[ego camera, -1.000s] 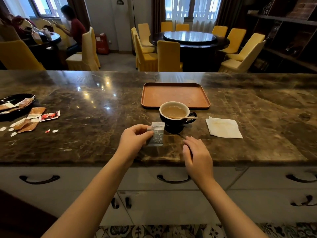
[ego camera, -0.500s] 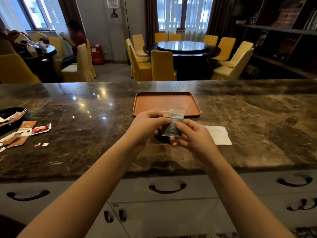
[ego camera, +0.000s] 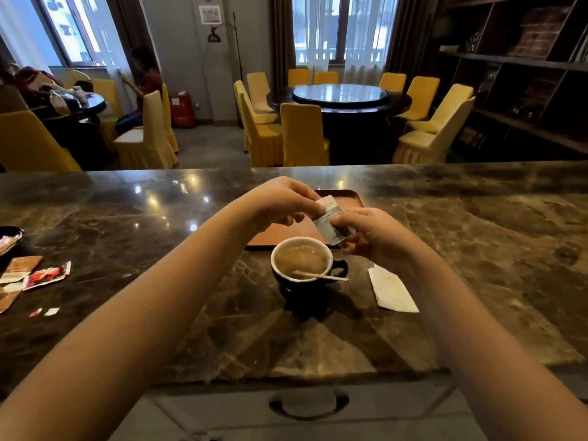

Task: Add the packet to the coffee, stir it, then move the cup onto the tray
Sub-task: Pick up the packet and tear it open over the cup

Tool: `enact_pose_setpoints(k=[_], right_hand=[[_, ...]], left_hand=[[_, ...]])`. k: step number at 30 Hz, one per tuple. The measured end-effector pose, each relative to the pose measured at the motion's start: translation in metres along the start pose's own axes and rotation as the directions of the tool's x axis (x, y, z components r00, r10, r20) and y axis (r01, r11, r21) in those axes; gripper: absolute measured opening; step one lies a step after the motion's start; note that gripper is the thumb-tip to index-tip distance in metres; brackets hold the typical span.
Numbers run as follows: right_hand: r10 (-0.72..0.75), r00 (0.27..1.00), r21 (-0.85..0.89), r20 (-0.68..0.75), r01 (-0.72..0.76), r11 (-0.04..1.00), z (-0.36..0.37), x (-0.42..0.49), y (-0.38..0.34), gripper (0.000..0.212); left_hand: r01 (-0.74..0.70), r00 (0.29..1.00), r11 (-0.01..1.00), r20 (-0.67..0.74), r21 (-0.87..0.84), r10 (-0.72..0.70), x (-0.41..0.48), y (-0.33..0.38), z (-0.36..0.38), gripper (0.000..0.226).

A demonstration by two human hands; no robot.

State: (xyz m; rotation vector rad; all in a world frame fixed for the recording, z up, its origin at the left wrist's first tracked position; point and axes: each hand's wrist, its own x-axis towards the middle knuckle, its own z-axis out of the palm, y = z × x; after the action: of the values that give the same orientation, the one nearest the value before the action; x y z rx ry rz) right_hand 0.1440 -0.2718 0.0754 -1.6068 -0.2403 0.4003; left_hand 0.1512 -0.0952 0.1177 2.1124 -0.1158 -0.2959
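A dark cup with a white inside holds milky coffee, and a wooden stir stick lies across its rim. Both my hands hold a small grey and white packet in the air just above and behind the cup. My left hand pinches the packet's upper end, my right hand grips its lower end. The packet is tilted. An orange-brown tray lies on the counter behind the cup, mostly hidden by my hands.
A white napkin lies right of the cup. Torn packets and scraps are scattered at the counter's left, beside a black dish. The marble counter ends toward me above white drawers. Yellow chairs and a person are beyond.
My left hand lifted the packet off the counter and my right hand joined it. Both hands have raised the packet and tilted it, so the cup shows below them again.
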Motion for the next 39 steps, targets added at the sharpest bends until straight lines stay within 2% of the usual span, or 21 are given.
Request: enact_pose_setpoints(k=[5,11,15,19,23,34,39], right_hand=[[0.042,0.999,0.039,-0.008,-0.042,0.998,-0.006,0.034,0.012,0.012],[0.045,0.997,-0.053,0.057,-0.042,0.998,-0.013,0.065,0.029,0.017],[0.058,0.992,-0.073,0.113,-0.050,0.996,-0.015,0.079,0.034,0.019],[0.076,0.987,0.026,0.143,-0.080,0.996,-0.013,0.085,0.040,0.018],[0.085,0.992,0.071,0.088,-0.091,0.993,-0.009,0.086,0.046,0.026],[-0.029,0.999,-0.035,-0.024,0.028,0.999,-0.001,0.081,0.045,0.009],[-0.066,0.997,-0.054,-0.034,0.064,0.996,0.000,0.080,0.047,0.009]], left_hand=[[0.072,0.997,0.995,-0.008,-0.071,-0.072,0.026,-0.023,-0.001,0.008],[0.135,0.991,0.978,0.025,-0.158,-0.133,0.046,-0.049,-0.007,0.017],[0.112,0.994,0.983,0.026,-0.145,-0.110,0.054,-0.065,-0.007,0.021],[0.099,0.995,0.976,-0.006,-0.194,-0.102,0.055,-0.076,-0.004,0.018],[0.050,0.996,0.983,-0.069,-0.175,-0.063,0.052,-0.084,0.002,0.015],[-0.091,0.977,0.996,-0.192,-0.005,0.089,0.045,-0.088,0.009,0.019],[-0.098,0.970,0.994,-0.227,-0.038,0.087,0.045,-0.092,0.010,0.019]])
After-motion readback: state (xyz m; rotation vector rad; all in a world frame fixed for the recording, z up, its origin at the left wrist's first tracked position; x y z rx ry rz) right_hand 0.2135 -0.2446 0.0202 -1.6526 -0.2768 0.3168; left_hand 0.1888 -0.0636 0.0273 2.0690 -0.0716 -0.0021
